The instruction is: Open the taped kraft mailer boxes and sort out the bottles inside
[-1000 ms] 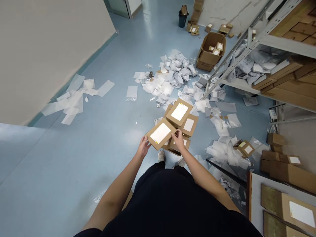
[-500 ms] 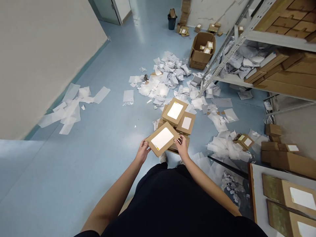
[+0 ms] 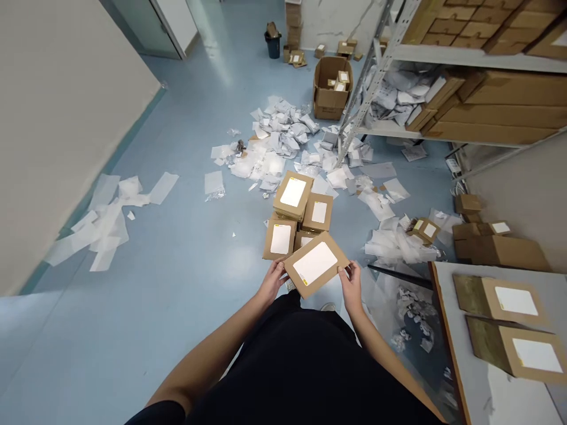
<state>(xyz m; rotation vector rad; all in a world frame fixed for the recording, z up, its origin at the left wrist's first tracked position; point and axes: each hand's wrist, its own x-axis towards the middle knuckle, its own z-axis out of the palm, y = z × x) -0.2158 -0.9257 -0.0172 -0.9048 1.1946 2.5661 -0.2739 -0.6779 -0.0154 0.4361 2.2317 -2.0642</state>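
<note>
Flat carton (image 3: pixel 315 264), kraft card with a white label, held tilted between both hands above the floor, at the near side of a tight group of 4 labelled cartons (image 3: pixel 293 196). Overlap with the group in this view, so contact not possible to tell. Left hand (image 3: pixel 275 280) at the carton's lower left edge, its fingers (image 3: pixel 280 270) closed on the card. Right hand (image 3: pixel 352 288) at the opposite corner, its fingers (image 3: pixel 346 270) likewise gripping.

Progress as shown: 4 cartons gathered on the floor, labels up; 2 more lying on the bench (image 3: pixel 456 354) at lower right, labels up. Left in place: small cartons in an open box (image 3: pixel 330 100), 1 loose carton (image 3: pixel 424 230) among plastic film (image 3: pixel 394 248), a stack of cartons (image 3: pixel 481 236) beside the wall, and large flat boxes (image 3: pixel 500 100) on a metal shelf (image 3: pixel 390 131). White and grey wrappers (image 3: pixel 279 133) strewn across the floor, more heaped on the shelf.
</note>
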